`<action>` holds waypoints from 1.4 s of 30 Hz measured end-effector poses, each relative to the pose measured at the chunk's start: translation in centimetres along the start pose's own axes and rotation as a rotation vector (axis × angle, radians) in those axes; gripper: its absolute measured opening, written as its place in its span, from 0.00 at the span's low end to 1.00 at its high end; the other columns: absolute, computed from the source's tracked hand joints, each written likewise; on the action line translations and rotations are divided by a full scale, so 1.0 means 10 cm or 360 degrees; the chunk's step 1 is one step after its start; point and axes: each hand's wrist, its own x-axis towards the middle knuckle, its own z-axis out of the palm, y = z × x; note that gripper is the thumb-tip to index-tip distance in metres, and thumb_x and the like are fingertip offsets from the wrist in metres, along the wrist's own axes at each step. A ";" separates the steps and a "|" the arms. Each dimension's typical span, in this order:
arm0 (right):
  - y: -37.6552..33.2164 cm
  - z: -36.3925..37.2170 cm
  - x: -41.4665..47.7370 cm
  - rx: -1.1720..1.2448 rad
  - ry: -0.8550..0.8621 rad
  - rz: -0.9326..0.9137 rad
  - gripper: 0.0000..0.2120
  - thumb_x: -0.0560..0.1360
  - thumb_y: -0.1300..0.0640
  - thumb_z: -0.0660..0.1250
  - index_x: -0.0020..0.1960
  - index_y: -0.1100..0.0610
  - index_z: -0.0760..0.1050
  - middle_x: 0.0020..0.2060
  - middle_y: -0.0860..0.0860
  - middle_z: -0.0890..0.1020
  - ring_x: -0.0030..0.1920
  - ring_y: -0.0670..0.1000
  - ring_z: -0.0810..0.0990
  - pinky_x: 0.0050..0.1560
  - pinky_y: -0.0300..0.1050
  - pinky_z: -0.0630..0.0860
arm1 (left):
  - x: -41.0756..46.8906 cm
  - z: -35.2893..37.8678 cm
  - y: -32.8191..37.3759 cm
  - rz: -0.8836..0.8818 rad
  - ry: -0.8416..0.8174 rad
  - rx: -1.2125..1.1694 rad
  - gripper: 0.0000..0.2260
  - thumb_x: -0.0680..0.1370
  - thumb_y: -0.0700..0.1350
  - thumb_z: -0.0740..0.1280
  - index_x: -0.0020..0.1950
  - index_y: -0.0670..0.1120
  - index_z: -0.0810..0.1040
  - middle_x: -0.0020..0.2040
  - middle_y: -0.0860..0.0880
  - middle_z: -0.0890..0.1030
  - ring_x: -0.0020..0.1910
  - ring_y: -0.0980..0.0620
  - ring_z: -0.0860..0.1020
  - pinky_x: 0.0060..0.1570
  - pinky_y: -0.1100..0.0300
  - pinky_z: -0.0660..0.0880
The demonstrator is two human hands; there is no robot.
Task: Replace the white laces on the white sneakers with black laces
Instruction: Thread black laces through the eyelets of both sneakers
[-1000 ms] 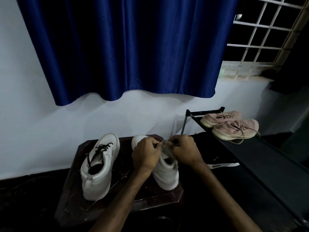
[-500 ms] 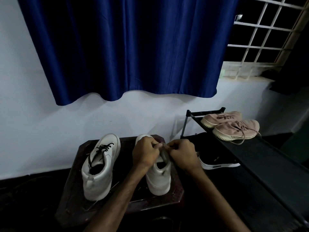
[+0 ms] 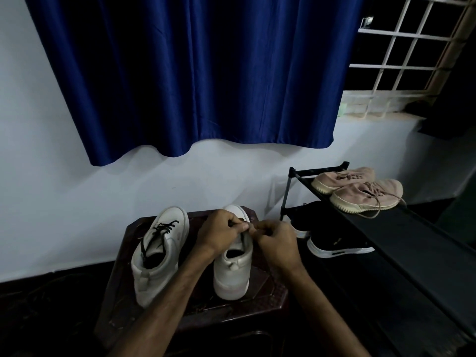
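While the sneaker (image 3: 233, 269) points toe-first toward the wall (image 3: 77, 202), left hand (image 3: 219, 234) and right hand (image 3: 277, 244) pinch its lace (image 3: 242, 237).

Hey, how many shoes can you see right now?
5. On the stool: the left white sneaker and the right white sneaker. On the rack top: the far pink shoe and the near pink shoe. Below them: a black shoe; its pair may be hidden.

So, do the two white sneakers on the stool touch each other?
Apart. The head view shows the sneaker with black laces and the other sneaker separated by a strip of dark stool top, with the left forearm across it.
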 end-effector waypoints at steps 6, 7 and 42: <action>0.01 0.01 -0.02 0.0098 -0.0030 -0.0005 0.03 0.72 0.55 0.73 0.42 0.53 0.85 0.32 0.52 0.84 0.34 0.49 0.83 0.37 0.49 0.80 | -0.16 0.13 0.03 -0.0140 0.0305 -0.0032 0.08 0.74 0.51 0.72 0.42 0.47 0.84 0.41 0.50 0.85 0.43 0.50 0.82 0.44 0.56 0.76; 0.01 0.00 -0.02 0.0100 -0.0045 -0.0002 0.03 0.73 0.56 0.73 0.42 0.53 0.85 0.31 0.54 0.84 0.33 0.48 0.82 0.36 0.48 0.79 | -0.17 0.14 0.03 -0.0147 0.0336 -0.0045 0.08 0.74 0.51 0.72 0.41 0.47 0.83 0.42 0.49 0.85 0.44 0.49 0.82 0.44 0.56 0.76; 0.13 0.04 0.05 0.0012 -0.0032 0.0007 0.02 0.70 0.57 0.74 0.43 0.52 0.84 0.32 0.51 0.84 0.36 0.51 0.84 0.42 0.50 0.81 | -0.17 0.07 0.03 0.0210 0.0224 0.0187 0.10 0.75 0.47 0.72 0.36 0.48 0.74 0.39 0.55 0.72 0.45 0.49 0.77 0.42 0.57 0.68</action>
